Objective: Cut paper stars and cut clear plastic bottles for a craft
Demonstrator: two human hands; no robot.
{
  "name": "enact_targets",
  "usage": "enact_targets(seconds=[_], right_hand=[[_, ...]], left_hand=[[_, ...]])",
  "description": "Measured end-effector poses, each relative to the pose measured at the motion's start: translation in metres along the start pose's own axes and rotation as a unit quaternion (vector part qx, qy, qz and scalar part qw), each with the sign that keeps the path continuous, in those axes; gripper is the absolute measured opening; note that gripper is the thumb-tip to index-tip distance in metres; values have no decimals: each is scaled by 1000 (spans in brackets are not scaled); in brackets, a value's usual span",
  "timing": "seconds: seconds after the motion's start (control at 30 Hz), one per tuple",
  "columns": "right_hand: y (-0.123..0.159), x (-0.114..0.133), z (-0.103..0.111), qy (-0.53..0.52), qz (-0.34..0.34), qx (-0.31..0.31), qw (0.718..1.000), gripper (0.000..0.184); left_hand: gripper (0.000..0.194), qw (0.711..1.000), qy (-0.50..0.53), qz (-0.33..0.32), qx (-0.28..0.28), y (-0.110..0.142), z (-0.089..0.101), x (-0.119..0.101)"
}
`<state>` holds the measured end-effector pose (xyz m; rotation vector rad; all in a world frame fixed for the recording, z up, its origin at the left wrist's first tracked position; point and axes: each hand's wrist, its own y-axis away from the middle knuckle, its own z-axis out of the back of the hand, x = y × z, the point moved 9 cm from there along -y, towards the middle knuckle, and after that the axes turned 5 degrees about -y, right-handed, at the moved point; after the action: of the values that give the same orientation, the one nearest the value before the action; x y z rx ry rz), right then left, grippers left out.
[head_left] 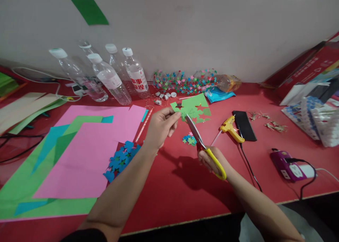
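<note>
My left hand (164,125) is closed in a pinch at green paper. Whether that is a small separate piece or part of the green sheet (189,102) behind it, I cannot tell. Star-shaped holes show in the sheet. My right hand (210,159) grips a pair of scissors (194,129) by yellow-and-red handles, with the blades pointing up toward the left fingertips. Between the hands, on the red table (169,185), lies a small pile of paper stars (189,139). Blue paper (123,159) with star cutouts lies beside my left forearm.
Pink sheets (82,157) over green and blue ones spread at left. Plastic bottles (111,79) stand at the back, near a star-covered bottle (185,81) lying down. To the right are a yellow glue gun (231,129), a black phone (245,125) and a purple power adapter (287,166).
</note>
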<state>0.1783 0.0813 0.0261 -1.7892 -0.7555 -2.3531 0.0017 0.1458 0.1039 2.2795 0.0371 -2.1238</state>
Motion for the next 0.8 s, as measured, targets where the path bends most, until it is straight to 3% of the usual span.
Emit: enact_targets(seconds=[0.27,0.47,0.8], right_hand=[[2,3,4,11,4,-25,1000,45],[0,-3,0,3,-16,-14,1000,44],[0,-3,-5,7,29,27,999,54]], left_hand=[[25,996,-53,22,70,6,-17,5],[21,999,-1,-2,33,4,-14,7],[21,999,30,-14,-2,3,-8,3]])
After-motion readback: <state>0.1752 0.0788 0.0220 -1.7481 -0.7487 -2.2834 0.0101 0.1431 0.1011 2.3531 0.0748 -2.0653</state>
